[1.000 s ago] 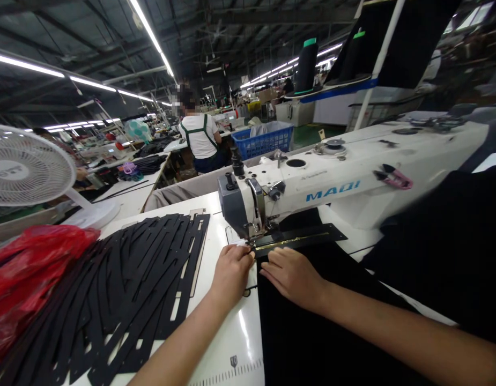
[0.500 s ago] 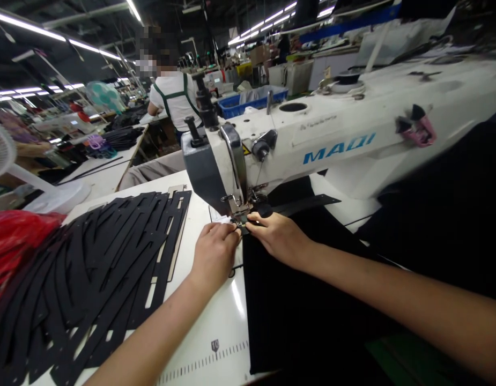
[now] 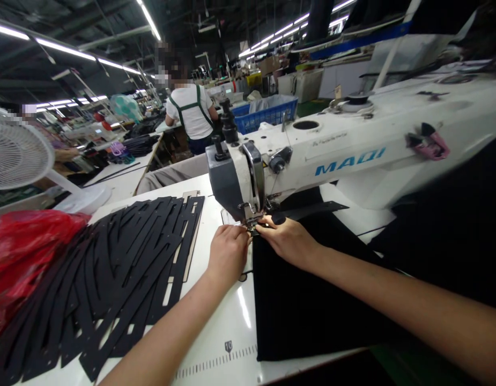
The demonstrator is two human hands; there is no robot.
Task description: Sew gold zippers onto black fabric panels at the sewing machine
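Observation:
A large black fabric panel (image 3: 312, 305) lies under the needle end of a white sewing machine (image 3: 344, 145). Close to the presser foot (image 3: 253, 220), my left hand (image 3: 229, 252) is closed, with its fingertips at the panel's left edge. My right hand (image 3: 290, 241) pinches the same fabric just right of the foot, thumb and forefinger close to the other hand's fingertips. What lies right between the fingertips is small and partly hidden. A narrow black strip (image 3: 324, 208) rests on the panel behind my right hand.
Many black cut strips (image 3: 123, 257) are spread on the white table (image 3: 219, 343) at left, beside a red plastic bag (image 3: 26, 252) and a white fan (image 3: 22, 153). Pink-handled snips (image 3: 430, 143) hang on the machine. A person (image 3: 191, 110) stands beyond, near a blue crate (image 3: 267, 112).
The view has shifted, so the whole scene sits further right and slightly lower. Both hands stay at the presser foot; the fabric's near edge now shows more of the table in front.

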